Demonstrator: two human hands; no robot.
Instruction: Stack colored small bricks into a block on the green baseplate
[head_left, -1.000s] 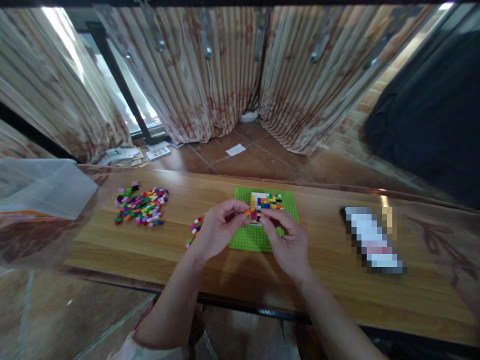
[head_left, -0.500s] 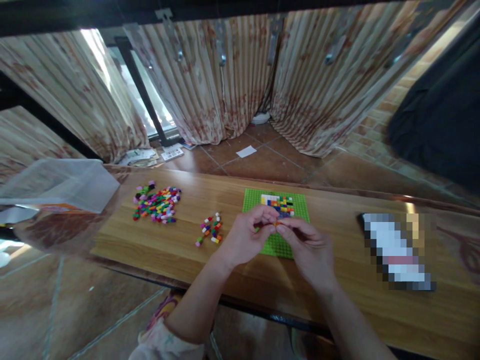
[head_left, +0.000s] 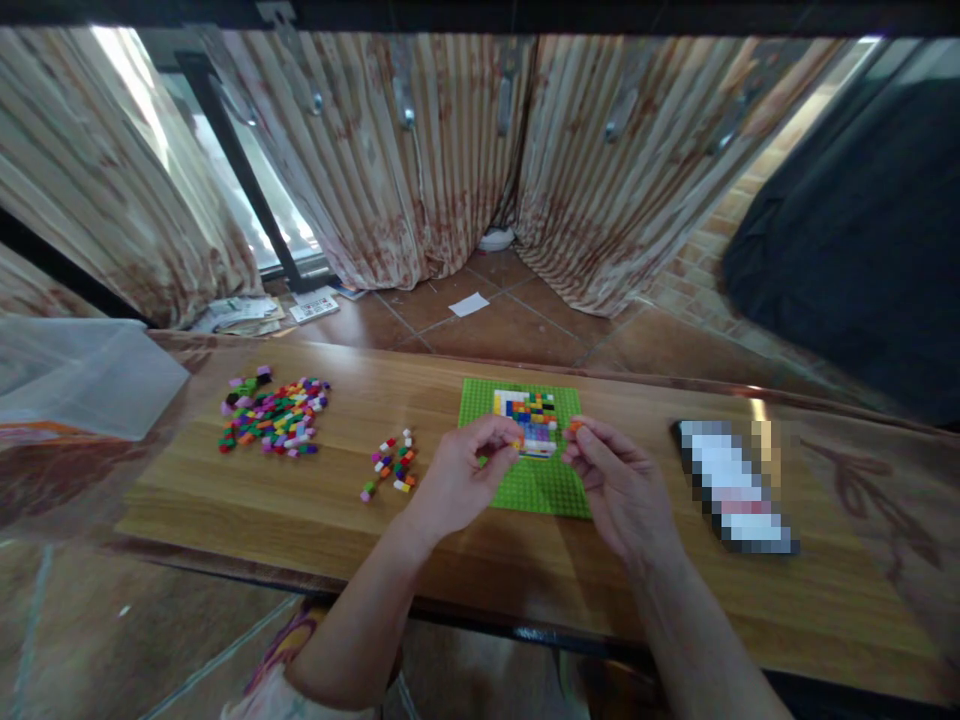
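My left hand [head_left: 471, 468] pinches a small yellow brick [head_left: 517, 444] between thumb and fingers, over the left part of a green baseplate [head_left: 525, 492]. My right hand [head_left: 621, 478] holds an orange brick [head_left: 576, 426] in a pinch near the plate's right edge. The hands are apart. On the plate, between them, stands a patch of colored bricks [head_left: 537, 410] in white, blue, yellow, green, orange and purple. A small group of loose bricks [head_left: 394, 460] lies on the table left of my left hand.
A larger pile of mixed bricks [head_left: 279, 415] lies farther left on the wooden table [head_left: 315, 510]. At the far left stands a translucent plastic bin [head_left: 97, 375]. A blurred-out phone-like device [head_left: 735, 490] rests to the right. Curtains [head_left: 420, 180] hang beyond the table.
My hands have moved apart, from fingertips together to a gap over the plate. A yellow brick now shows in the left and an orange one in the right. The view has shifted right.
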